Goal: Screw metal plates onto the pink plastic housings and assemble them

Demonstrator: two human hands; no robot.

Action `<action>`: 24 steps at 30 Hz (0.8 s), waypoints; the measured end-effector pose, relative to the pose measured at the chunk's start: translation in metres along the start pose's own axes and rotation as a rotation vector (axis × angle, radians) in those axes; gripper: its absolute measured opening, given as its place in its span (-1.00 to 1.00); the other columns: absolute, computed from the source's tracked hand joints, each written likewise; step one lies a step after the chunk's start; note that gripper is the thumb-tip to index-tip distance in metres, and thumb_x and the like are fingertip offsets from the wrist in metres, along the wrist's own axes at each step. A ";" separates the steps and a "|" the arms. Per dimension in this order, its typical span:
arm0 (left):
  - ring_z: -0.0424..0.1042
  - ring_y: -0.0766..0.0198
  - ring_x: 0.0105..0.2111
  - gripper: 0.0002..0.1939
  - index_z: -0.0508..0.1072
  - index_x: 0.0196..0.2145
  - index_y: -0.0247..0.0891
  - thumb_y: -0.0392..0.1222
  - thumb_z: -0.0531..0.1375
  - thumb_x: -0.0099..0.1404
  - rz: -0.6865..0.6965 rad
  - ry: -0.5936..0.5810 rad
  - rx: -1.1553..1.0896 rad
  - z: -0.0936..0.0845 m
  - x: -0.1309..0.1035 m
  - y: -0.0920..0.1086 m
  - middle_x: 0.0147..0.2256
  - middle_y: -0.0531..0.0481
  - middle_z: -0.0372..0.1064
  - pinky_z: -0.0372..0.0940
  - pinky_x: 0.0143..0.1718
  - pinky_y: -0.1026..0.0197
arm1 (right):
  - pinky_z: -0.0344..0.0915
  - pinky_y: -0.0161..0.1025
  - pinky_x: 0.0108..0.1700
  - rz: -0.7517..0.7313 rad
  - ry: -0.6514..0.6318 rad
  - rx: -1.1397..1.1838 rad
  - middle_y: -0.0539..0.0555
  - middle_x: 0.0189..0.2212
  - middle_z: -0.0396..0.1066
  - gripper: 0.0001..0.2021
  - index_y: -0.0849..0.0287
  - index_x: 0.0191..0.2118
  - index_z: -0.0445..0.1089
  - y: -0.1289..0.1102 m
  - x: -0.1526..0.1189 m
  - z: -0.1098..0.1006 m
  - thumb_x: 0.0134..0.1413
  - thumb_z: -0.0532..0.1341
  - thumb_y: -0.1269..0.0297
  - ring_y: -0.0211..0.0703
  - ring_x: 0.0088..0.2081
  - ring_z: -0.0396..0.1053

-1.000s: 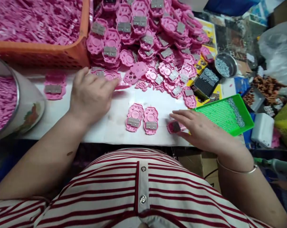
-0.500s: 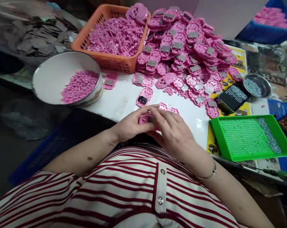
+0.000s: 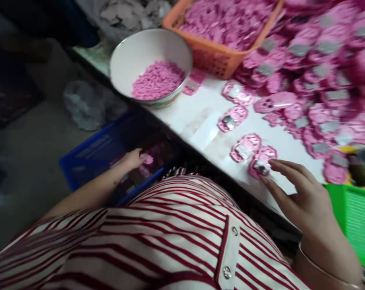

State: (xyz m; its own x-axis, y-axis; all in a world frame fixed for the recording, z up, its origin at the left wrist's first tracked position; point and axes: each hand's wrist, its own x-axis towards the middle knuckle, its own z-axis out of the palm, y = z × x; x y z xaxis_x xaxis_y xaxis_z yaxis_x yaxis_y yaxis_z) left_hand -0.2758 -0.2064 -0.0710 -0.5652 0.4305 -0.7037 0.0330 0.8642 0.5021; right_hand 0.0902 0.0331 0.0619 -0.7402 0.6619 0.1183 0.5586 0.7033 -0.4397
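Observation:
My left hand point(image 3: 133, 159) reaches down into the blue crate point(image 3: 91, 149) below the table edge, its fingers closed on a pink plastic casing point(image 3: 147, 158); motion blurs the detail. On the white tabletop my right hand point(image 3: 306, 197) has its thumb and fingertips at the near end of a pink casing half point(image 3: 262, 161) with a shiny metal plate, pinching its edge. Right beside that lies another pink casing half point(image 3: 245, 148) with a silvery plate. Farther back is a third casing half point(image 3: 232, 118) with a darker plate.
A white bowl point(image 3: 150, 40) of small pink pieces stands at the table edge. Behind it is an orange basket point(image 3: 215, 60) full of pink parts. A large pile of pink casings point(image 3: 327, 72) covers the right side, with a green tray point(image 3: 336, 201) in front.
My hands have parted from the pink casing they held together. The left has gone down into the blue crate; the right rests at a casing on the table. The view has swung left.

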 end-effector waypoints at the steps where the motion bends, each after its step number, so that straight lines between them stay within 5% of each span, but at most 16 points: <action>1: 0.47 -0.02 -0.05 -0.57 0.49 -0.07 -0.29 -0.08 0.31 0.12 0.101 0.035 0.050 0.005 -0.002 0.005 -0.13 -0.21 0.53 0.37 -0.10 0.09 | 0.33 -0.29 -0.63 0.011 0.004 -0.003 0.19 0.00 0.45 -0.64 -0.06 0.08 0.40 0.002 0.000 -0.003 0.16 0.23 0.10 -0.04 -0.21 0.49; 3: 0.45 -0.02 -0.02 -0.71 0.54 -0.16 -0.20 -0.05 0.26 0.19 0.313 0.058 0.127 0.013 -0.008 0.021 -0.12 -0.16 0.54 0.32 0.01 0.02 | 0.32 -0.27 -0.60 0.068 0.045 -0.042 0.21 -0.07 0.47 -0.65 0.01 0.05 0.42 0.011 0.004 -0.012 0.15 0.24 0.10 -0.04 -0.22 0.49; 5: 0.50 0.08 -0.12 -0.79 0.57 -0.21 -0.13 -0.05 0.22 0.25 0.726 0.119 0.220 0.023 -0.019 0.047 -0.17 -0.09 0.57 0.33 0.00 0.06 | 0.33 -0.24 -0.53 0.145 0.058 -0.076 0.20 -0.16 0.50 -0.62 0.11 0.03 0.43 0.022 0.012 -0.019 0.16 0.22 0.06 -0.07 -0.26 0.48; 7: 0.51 0.18 -0.31 -0.82 0.59 -0.23 -0.13 -0.08 0.20 0.30 1.182 0.224 0.285 0.036 -0.031 0.082 -0.30 -0.05 0.58 0.37 -0.14 0.11 | 0.33 -0.19 -0.42 0.186 0.026 -0.111 0.19 -0.20 0.51 -0.62 0.16 0.01 0.45 0.030 0.028 -0.020 0.19 0.18 0.05 -0.12 -0.34 0.44; 9: 0.51 0.21 -0.32 -0.81 0.58 -0.23 -0.15 -0.12 0.17 0.34 1.433 0.293 0.325 0.053 -0.040 0.124 -0.33 -0.05 0.56 0.38 -0.17 0.14 | 0.34 -0.14 -0.29 0.169 -0.037 -0.166 0.21 -0.16 0.50 -0.64 0.19 0.00 0.47 0.033 0.052 -0.013 0.20 0.15 0.10 -0.12 -0.33 0.41; 12: 0.45 0.09 -0.05 -0.69 0.51 -0.01 -0.20 -0.07 0.14 0.38 1.476 0.380 0.459 0.081 -0.041 0.184 -0.02 -0.17 0.48 0.33 0.00 0.03 | 0.30 -0.08 -0.14 0.110 -0.049 -0.309 0.27 -0.09 0.45 -0.65 0.23 0.01 0.46 0.034 0.091 0.004 0.22 0.07 0.26 -0.01 -0.16 0.39; 15: 0.35 -0.06 0.08 -0.52 0.39 0.15 -0.30 -0.01 0.17 0.36 1.354 0.384 0.592 0.100 -0.030 0.218 0.13 -0.29 0.34 0.27 0.07 -0.08 | 0.27 -0.06 -0.13 0.096 -0.094 -0.408 0.31 -0.18 0.43 -0.65 0.30 -0.11 0.50 0.040 0.111 0.018 0.23 -0.01 0.33 0.03 -0.16 0.35; 19: 0.36 -0.04 0.04 -0.55 0.41 0.13 -0.30 -0.02 0.14 0.39 1.322 0.302 0.657 0.102 -0.022 0.216 0.09 -0.25 0.37 0.26 0.06 -0.05 | 0.27 -0.04 -0.12 0.079 -0.083 -0.425 0.28 -0.22 0.41 -0.64 0.26 -0.16 0.48 0.053 0.102 0.024 0.29 -0.07 0.30 0.03 -0.17 0.30; 24: 0.31 -0.10 0.09 -0.38 0.42 0.11 -0.25 0.27 0.13 0.31 1.367 0.350 0.625 0.097 -0.035 0.191 0.14 -0.27 0.34 0.14 0.18 -0.17 | 0.26 -0.01 -0.11 -0.021 -0.084 -0.447 0.28 -0.22 0.40 -0.65 0.22 -0.15 0.42 0.060 0.091 0.025 0.30 -0.11 0.35 0.04 -0.18 0.26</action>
State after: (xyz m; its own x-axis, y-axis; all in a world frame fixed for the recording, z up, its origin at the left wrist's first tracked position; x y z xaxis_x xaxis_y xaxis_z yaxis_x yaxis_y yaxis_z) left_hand -0.1705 -0.0311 0.0007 0.0273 0.9547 0.2963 0.9472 -0.1194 0.2975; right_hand 0.0468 0.1293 0.0244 -0.7705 0.6361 0.0420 0.6363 0.7714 -0.0086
